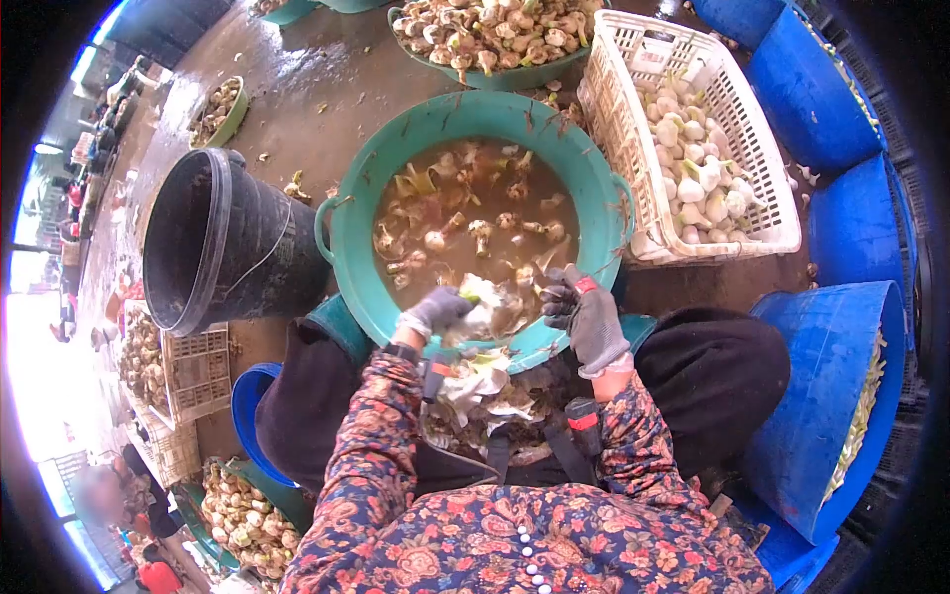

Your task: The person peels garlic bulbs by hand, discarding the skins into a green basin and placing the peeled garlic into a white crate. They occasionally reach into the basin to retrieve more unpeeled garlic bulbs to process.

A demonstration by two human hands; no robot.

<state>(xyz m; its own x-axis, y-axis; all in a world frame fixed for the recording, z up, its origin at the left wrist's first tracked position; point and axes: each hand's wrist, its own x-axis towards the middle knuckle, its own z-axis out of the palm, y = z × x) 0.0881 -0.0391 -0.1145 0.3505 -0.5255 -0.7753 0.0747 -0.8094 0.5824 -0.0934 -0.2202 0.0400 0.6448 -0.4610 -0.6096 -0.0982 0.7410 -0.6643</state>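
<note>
My left hand [435, 312], in a grey glove, is closed on a pale garlic bulb [479, 293] with loose skin, over the near rim of a green tub [356, 233]. To its right, my right hand [589, 322], gloved in grey with a red band at one finger, has its fingers curled; what they pinch, if anything, is hidden. Inside the tub, unpeeled garlic bulbs [480, 233] float in brown water with bits of skin. Peeled-off garlic skins [480, 391] lie heaped on my lap below the rim.
Left of the tub leans a black bucket [247, 233]. At the right a white crate [633, 188] holds cleaned garlic bulbs. Blue barrels [821, 386] line the far right. Behind stands another garlic-filled tub [505, 77]. A person [134, 495] is at lower left.
</note>
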